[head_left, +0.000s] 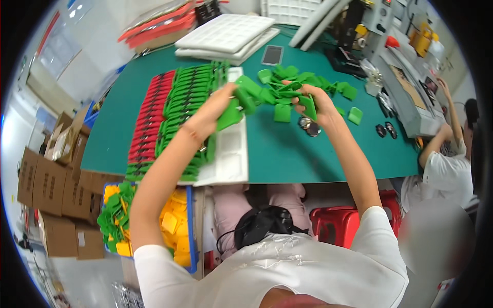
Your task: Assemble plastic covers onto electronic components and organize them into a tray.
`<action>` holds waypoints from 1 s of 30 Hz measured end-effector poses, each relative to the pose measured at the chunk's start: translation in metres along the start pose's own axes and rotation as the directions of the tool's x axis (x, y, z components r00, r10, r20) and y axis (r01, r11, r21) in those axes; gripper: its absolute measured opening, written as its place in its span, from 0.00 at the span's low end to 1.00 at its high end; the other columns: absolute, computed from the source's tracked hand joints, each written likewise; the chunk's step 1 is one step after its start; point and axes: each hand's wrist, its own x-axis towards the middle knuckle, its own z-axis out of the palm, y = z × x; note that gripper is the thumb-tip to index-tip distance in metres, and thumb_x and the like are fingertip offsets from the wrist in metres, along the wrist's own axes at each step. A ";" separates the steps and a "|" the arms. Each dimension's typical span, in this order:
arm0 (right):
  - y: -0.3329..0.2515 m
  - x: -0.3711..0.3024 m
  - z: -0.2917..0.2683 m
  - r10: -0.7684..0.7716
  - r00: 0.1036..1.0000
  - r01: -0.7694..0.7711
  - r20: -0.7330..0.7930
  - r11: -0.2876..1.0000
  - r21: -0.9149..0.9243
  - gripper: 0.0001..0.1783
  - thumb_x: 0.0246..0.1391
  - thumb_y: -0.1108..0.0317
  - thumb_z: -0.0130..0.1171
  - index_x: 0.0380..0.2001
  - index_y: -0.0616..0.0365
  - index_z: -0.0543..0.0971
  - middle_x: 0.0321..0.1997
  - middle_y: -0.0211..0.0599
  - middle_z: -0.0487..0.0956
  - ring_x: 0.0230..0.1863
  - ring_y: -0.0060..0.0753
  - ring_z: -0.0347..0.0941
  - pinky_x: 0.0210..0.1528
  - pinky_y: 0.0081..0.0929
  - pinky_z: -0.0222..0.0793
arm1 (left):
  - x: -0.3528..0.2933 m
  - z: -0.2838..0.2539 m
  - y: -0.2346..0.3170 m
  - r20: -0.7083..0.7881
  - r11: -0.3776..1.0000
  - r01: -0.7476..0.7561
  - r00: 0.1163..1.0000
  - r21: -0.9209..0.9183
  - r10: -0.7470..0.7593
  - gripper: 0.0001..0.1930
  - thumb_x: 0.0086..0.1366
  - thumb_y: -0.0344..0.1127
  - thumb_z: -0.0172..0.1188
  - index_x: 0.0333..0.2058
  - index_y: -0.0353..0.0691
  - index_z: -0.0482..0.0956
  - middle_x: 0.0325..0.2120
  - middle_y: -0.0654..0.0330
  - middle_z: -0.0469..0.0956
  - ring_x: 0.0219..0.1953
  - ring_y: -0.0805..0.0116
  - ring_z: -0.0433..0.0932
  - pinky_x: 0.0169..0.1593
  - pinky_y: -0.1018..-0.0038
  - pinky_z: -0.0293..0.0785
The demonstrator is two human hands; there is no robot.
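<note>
Bright green pieces (282, 114), flat and rounded at the corners, lie loosely heaped across the table (287, 159) — I see the left hand (218, 105) gripping several, the right hand (319, 104) clutching others.

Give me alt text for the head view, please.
Left hand and right hand hold green pieces over a green table, near a loose green pile. At left are a red row and green rows, a white tray showing alongside; lower left, a blue bin holds green and yellow pieces.
</note>
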 end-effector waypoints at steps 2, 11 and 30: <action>-0.020 0.001 -0.038 -0.054 0.950 0.043 -0.307 0.998 -0.044 0.06 0.48 0.72 0.51 0.31 0.60 0.67 0.28 0.36 0.69 0.26 0.27 0.70 0.20 0.20 0.65 | 0.064 0.042 -0.013 -0.002 1.000 0.019 1.000 -0.020 -0.019 0.15 0.65 0.44 0.43 0.37 0.40 0.73 0.29 0.62 0.75 0.26 0.73 0.73 0.27 0.75 0.72; -0.066 0.004 -0.138 -0.148 0.756 0.213 -0.637 0.977 0.025 0.16 0.47 0.58 0.55 0.33 0.59 0.68 0.30 0.36 0.72 0.37 0.38 0.70 0.46 0.39 0.65 | 0.183 0.144 -0.050 -0.088 0.992 0.072 0.993 -0.105 -0.081 0.34 0.60 0.47 0.56 0.55 0.26 0.54 0.51 0.47 0.62 0.46 0.58 0.67 0.49 0.63 0.68; 0.169 0.024 0.229 0.047 0.489 0.843 0.871 0.230 -0.486 0.21 0.45 0.78 0.54 0.46 0.60 0.71 0.44 0.42 0.73 0.46 0.40 0.71 0.49 0.30 0.67 | -0.341 -0.126 -0.029 -0.431 -0.084 0.439 0.897 0.895 0.096 0.25 0.48 0.38 0.64 0.44 0.36 0.69 0.43 0.50 0.69 0.45 0.50 0.70 0.48 0.62 0.68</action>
